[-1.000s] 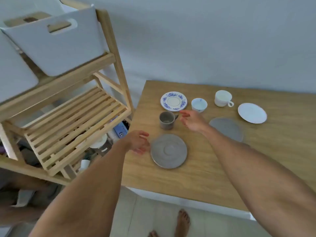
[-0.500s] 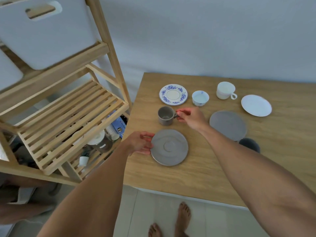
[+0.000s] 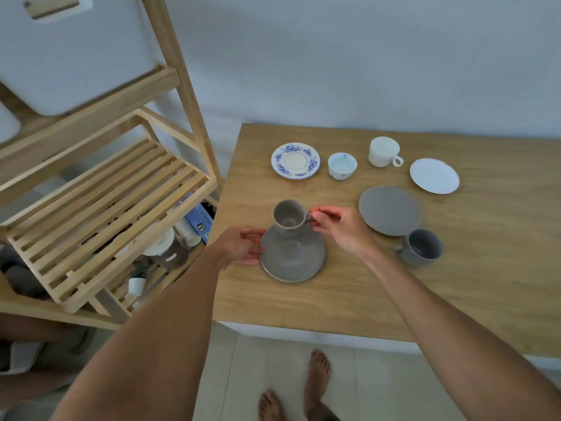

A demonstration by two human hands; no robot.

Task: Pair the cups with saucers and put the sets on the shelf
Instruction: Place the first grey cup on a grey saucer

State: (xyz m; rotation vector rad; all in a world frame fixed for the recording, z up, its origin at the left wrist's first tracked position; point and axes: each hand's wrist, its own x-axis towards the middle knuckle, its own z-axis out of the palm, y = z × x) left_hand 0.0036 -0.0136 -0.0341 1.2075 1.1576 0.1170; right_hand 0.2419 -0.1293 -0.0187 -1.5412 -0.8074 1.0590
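Note:
My right hand (image 3: 341,227) pinches the handle of a taupe cup (image 3: 288,215) and holds it just above the far edge of a matching taupe saucer (image 3: 293,258). My left hand (image 3: 239,247) grips that saucer's left rim on the wooden table (image 3: 334,299). Farther back lie a blue-patterned saucer (image 3: 295,161), a small white cup with blue marks (image 3: 342,165), a white mug (image 3: 384,151) and a white saucer (image 3: 434,176). A grey saucer (image 3: 389,210) and a dark grey cup (image 3: 422,247) sit at the right. The slatted wooden shelf (image 3: 100,214) stands to the left.
A white bin (image 3: 76,56) fills the shelf's upper level. Below the slatted level are jars, paper cups and a small box (image 3: 200,220). A wall runs behind the table. My bare feet (image 3: 315,381) stand on the tiled floor by the table's front edge.
My right hand took the taupe cup by its handle and lifted it toward me over the saucer. My left hand closed on the saucer's rim.

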